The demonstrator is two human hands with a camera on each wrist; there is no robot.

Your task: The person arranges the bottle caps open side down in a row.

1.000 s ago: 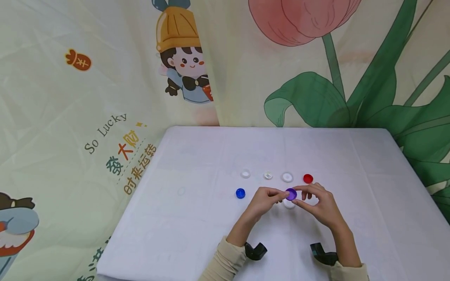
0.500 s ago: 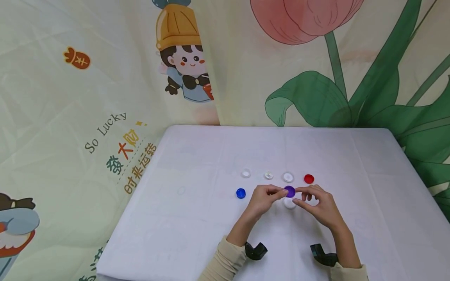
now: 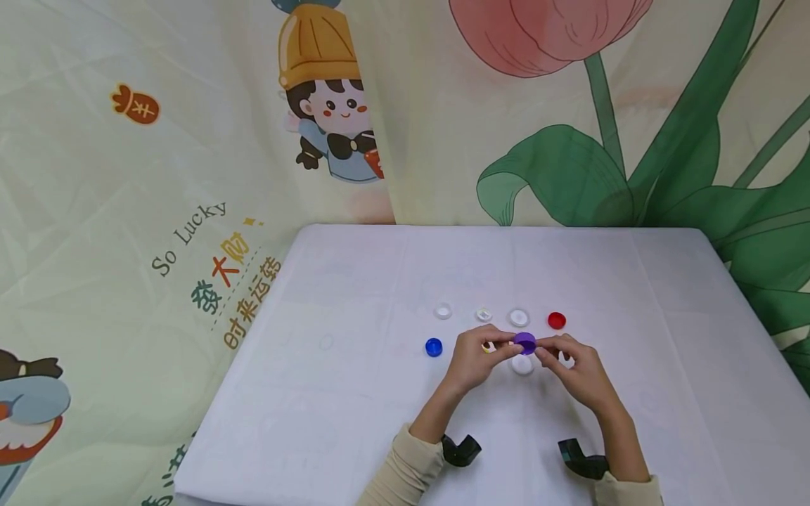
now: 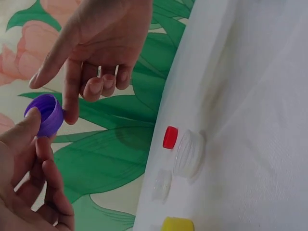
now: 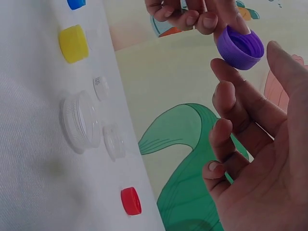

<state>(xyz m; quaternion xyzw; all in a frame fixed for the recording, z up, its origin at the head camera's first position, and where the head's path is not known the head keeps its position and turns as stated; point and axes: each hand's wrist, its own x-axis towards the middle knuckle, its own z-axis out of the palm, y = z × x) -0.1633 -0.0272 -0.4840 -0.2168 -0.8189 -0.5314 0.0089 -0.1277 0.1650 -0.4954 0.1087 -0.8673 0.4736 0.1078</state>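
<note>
Between thumb and fingers my left hand (image 3: pixel 473 357) pinches a purple bottle cap (image 3: pixel 524 342), held above the white table with its hollow side showing. My right hand (image 3: pixel 579 369) reaches in from the other side. Its index fingertip touches or nearly touches the cap's wall, while in both wrist views its thumb stands a little apart from the rim. A large clear cap (image 3: pixel 522 365) lies just below the held one in the head view. Partly hidden behind my left fingers is a yellow cap (image 5: pixel 73 44), plain in the right wrist view.
On the white-covered table (image 3: pixel 354 422) a blue cap (image 3: pixel 433 347) lies left of my hands. Behind them, a row holds clear or whitish caps (image 3: pixel 519 318) and a red cap (image 3: pixel 556 320). A printed cloth (image 3: pixel 430 140) hangs beyond the far edge.
The purple cap has been tilted, its opening turned partly away. My right thumb and index finger have drawn closer together beside it. The yellow cap now shows between my left fingers.
</note>
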